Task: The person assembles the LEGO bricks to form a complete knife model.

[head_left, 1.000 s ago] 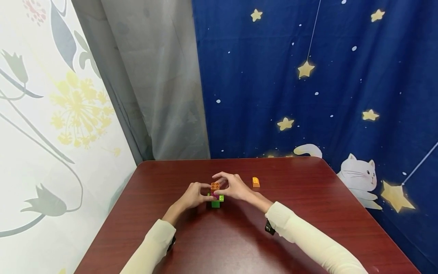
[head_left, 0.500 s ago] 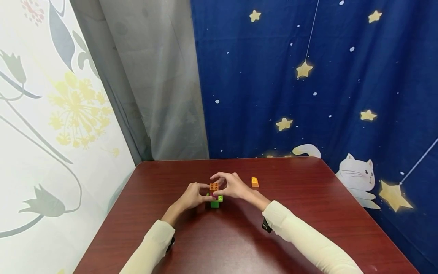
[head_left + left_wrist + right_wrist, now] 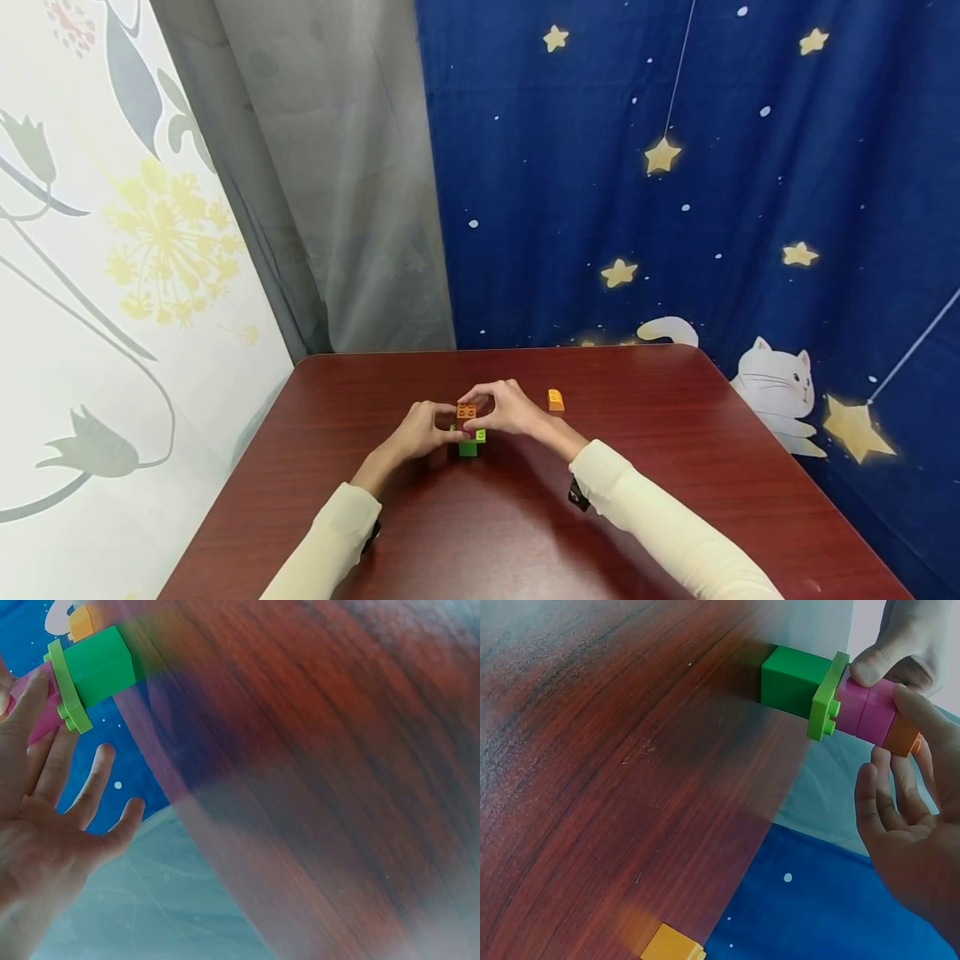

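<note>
A small tower of toy building bricks stands upright on the table between both hands. Its base is a dark green brick [image 3: 793, 679], topped by a light green plate [image 3: 826, 697] that juts out at the sides. Above come two pink bricks [image 3: 865, 712], with an orange brick [image 3: 467, 411] at the top. My left hand [image 3: 416, 428] pinches the lower pink brick between thumb and forefinger, its other fingers spread. From the other side my right hand [image 3: 512, 408] pinches the tower higher up, its thumb near where pink meets orange. The far fingertips are partly hidden.
A loose yellow-orange brick with a curved side [image 3: 555, 400] lies on the table to the right of the tower. The dark red wooden table [image 3: 480, 533] ends at a back edge before a blue star curtain [image 3: 570, 208] and a grey curtain [image 3: 360, 208].
The right forefinger has come down a little closer to the orange brick. The head view has shifted slightly; the left hand keeps its hold and the tower stays put.
</note>
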{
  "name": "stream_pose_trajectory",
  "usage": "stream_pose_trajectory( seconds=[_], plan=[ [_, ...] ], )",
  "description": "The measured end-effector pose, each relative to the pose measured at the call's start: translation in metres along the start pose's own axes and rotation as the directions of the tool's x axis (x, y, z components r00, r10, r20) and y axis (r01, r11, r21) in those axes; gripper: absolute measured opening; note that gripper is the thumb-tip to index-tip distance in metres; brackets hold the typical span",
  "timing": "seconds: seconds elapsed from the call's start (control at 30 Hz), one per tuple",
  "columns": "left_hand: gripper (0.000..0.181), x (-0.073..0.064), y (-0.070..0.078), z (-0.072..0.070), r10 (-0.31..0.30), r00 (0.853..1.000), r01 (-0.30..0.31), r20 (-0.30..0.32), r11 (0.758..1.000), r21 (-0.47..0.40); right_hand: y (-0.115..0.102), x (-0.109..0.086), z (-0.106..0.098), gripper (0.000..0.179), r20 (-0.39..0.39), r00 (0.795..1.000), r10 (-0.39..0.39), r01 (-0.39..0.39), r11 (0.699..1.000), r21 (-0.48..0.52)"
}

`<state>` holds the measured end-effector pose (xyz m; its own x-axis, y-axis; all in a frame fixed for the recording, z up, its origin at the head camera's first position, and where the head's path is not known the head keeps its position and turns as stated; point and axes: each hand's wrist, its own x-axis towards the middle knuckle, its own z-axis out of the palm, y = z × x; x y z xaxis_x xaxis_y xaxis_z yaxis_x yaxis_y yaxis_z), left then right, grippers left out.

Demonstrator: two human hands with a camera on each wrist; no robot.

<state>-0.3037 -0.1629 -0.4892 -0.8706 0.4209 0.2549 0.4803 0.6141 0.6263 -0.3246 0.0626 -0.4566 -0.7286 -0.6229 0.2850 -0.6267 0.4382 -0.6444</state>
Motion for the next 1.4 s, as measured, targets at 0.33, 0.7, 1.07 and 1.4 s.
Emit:
stream_pose_trajectory(
  seconds=[0.33,0.7,1.07,1.4],
  plan=[
    [0.042,-0.003,-0.001,0.003,-0.013,1.000,0.013,-0.014,1.000,-0.002,0.005,-0.001,0.004,0.037,-0.028,1.000,-0.009,0.009,1.000,0.009],
    [0.050,-0.010,0.003,-0.004,-0.032,0.999,0.033,0.010,0.990,-0.137,0.005,-0.003,0.004,0.052,-0.029,0.999,-0.021,0.021,1.000,-0.022],
    [0.047,-0.007,0.010,-0.005,-0.011,0.999,0.004,-0.040,0.984,-0.179,0.008,-0.002,0.005,0.078,-0.069,0.997,-0.024,0.023,0.999,-0.025],
    [0.035,-0.003,0.012,-0.001,0.030,0.994,-0.045,-0.101,0.988,-0.149,0.012,-0.009,0.009,0.081,-0.122,0.992,0.022,-0.019,1.000,0.021]
  ],
)
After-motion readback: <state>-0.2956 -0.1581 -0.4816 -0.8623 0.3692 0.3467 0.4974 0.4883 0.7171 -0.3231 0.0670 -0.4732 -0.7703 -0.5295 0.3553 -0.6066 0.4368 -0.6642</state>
